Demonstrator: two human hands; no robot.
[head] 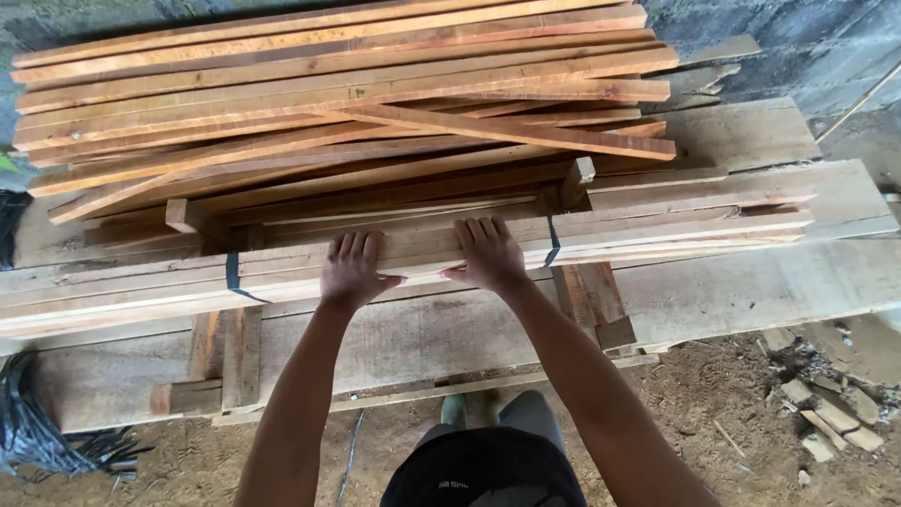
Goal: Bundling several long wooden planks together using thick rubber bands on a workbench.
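Many reddish planks [338, 94] lie heaped at the back, above wide pale boards [751, 291] on the dirt ground [732, 413]; in front we see a strapped bundle of slats [141, 286] lying crosswise, bound by dark straps [232, 274]; our left hand [352, 272] and right hand [488, 253] rest flat on its top, fingers spread, thumbs hooked under its near edge; black cables [38, 437] lie at left.

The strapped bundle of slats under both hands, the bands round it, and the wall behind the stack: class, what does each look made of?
Bundle of slats: pale sawn wood, unfinished; grain and rough edges show. Bands: dark, thin and flat, probably plastic strapping, possibly steel. Wall: grey blocks with joints, likely concrete or stone.
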